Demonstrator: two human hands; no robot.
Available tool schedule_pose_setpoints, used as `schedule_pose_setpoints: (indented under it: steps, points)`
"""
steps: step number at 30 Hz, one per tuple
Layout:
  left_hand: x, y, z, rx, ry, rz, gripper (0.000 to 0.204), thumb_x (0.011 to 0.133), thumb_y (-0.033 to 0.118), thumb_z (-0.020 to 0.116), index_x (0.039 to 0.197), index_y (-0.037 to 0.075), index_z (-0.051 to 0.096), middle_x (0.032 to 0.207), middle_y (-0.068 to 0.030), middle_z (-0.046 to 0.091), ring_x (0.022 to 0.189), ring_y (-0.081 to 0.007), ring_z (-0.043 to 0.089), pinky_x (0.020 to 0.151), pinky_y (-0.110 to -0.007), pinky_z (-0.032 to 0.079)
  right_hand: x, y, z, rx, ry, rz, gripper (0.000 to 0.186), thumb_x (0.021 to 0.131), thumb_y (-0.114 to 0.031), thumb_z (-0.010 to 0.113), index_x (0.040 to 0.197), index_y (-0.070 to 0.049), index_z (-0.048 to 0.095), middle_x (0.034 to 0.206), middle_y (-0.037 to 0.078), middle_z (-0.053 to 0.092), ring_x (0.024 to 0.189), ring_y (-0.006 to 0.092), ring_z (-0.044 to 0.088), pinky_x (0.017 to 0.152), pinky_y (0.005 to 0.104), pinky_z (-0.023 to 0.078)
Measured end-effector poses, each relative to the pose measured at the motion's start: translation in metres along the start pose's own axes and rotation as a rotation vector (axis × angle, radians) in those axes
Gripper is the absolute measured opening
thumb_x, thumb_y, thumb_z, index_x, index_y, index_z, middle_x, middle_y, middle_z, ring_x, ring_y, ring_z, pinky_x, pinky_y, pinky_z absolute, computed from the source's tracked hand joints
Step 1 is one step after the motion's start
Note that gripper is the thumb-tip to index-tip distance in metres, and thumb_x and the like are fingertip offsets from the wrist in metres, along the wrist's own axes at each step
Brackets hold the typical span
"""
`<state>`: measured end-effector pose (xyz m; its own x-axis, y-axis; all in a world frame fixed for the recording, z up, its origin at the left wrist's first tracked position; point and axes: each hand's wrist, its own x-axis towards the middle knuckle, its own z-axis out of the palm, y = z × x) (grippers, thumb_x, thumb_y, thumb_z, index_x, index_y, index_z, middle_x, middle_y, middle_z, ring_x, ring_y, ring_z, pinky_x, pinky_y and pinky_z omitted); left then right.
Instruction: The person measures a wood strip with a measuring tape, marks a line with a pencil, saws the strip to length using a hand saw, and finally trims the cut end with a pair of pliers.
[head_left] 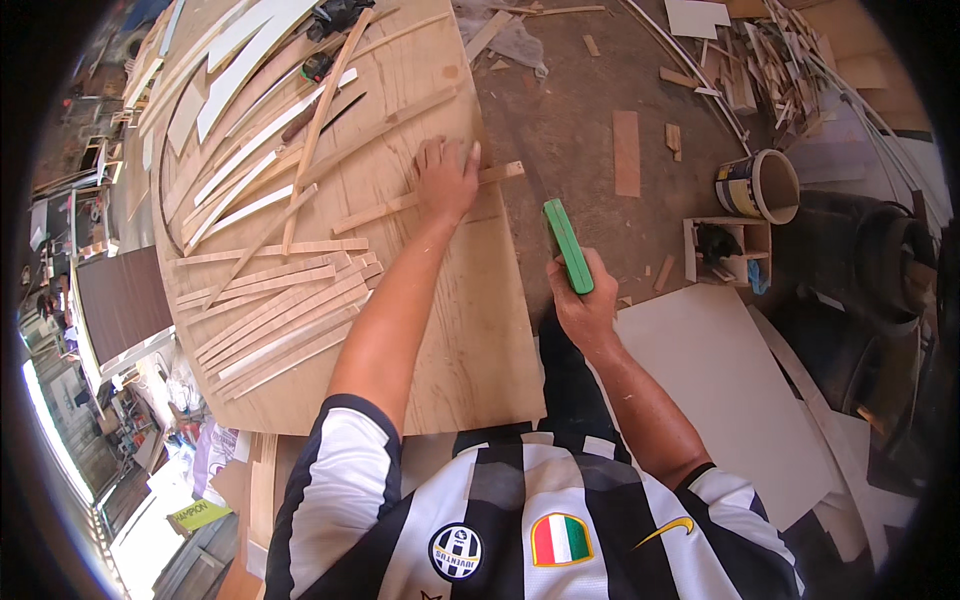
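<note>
On the plywood tabletop (pixel 460 360), my left hand (pixel 447 180) bears down on a narrow wooden strip (pixel 385 213), its fingers bent over it. The strip's right end juts past the table edge. My right hand (pixel 588 300), beside that edge, is closed round the green handle (pixel 567 245) of what looks like a handsaw. Its thin blade is seen almost edge-on and is hard to make out. A gap shows between the handle and the strip's end. Left of my left forearm lies a bunch of cut wooden strips (pixel 290 310).
Longer strips and white offcuts (pixel 250 80) cover the table's far left, with a tape measure (pixel 317 67) among them. On the floor at right are a bucket (pixel 735 190), a small wooden box (pixel 690 250), a scrap pile (pixel 760 70) and a large pale panel (pixel 710 370).
</note>
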<state>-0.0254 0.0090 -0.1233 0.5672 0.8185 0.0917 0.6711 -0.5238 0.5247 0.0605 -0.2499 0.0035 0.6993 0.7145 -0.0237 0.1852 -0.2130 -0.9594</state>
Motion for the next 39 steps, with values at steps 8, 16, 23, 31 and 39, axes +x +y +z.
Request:
schedule_pose_setpoints:
  steps: [8,16,23,31,39]
  points:
    - [0.026,0.004,0.062,0.3,0.048,-0.233,0.072,0.108,0.05,0.045,0.161,0.003,0.035,0.168,-0.0282,0.028,0.156,-0.0502,0.021,0.123,-0.067,0.021,-0.012,-0.008,0.02,-0.015,0.032,0.059,0.011,0.098,-0.005,0.074,0.101,-0.002,0.063,0.073,-0.001,0.058,0.068,0.0064,0.05,0.06,0.0272,0.044]
    - [0.024,0.017,0.052,0.199,-0.091,-0.268,0.067,0.106,0.041,0.049,0.163,0.007,0.033,0.173,-0.0248,0.018,0.161,-0.0475,0.007,0.125,-0.07,0.009,-0.022,-0.007,0.025,-0.072,0.043,0.061,0.013,0.097,-0.008,0.075,0.099,-0.001,0.064,0.072,0.002,0.058,0.068,0.0077,0.05,0.062,0.0285,0.045]
    - [0.023,0.009,0.073,0.331,0.035,-0.265,0.061,0.106,0.03,0.046,0.162,0.009,0.034,0.17,-0.0247,0.025,0.158,-0.0518,0.017,0.12,-0.075,0.018,-0.022,-0.01,0.025,-0.105,0.015,0.092,0.013,0.097,-0.009,0.075,0.101,-0.002,0.065,0.074,0.008,0.064,0.067,0.0137,0.059,0.063,0.0316,0.049]
    - [0.022,0.007,0.071,0.355,0.038,-0.213,0.061,0.106,0.025,0.044,0.163,0.009,0.031,0.171,-0.026,0.023,0.159,-0.0512,0.015,0.122,-0.073,0.018,-0.024,-0.009,0.025,-0.11,0.003,0.088,0.015,0.096,-0.01,0.076,0.102,-0.002,0.066,0.078,0.014,0.069,0.066,0.0192,0.066,0.064,0.0342,0.053]
    - [0.021,0.006,0.073,0.386,0.014,-0.21,0.057,0.108,0.024,0.042,0.162,0.009,0.032,0.171,-0.0267,0.023,0.16,-0.0483,0.015,0.122,-0.072,0.019,-0.03,-0.007,0.028,-0.114,-0.002,0.108,0.015,0.097,-0.01,0.075,0.104,-0.003,0.065,0.077,0.015,0.067,0.065,0.0201,0.065,0.065,0.0339,0.053]
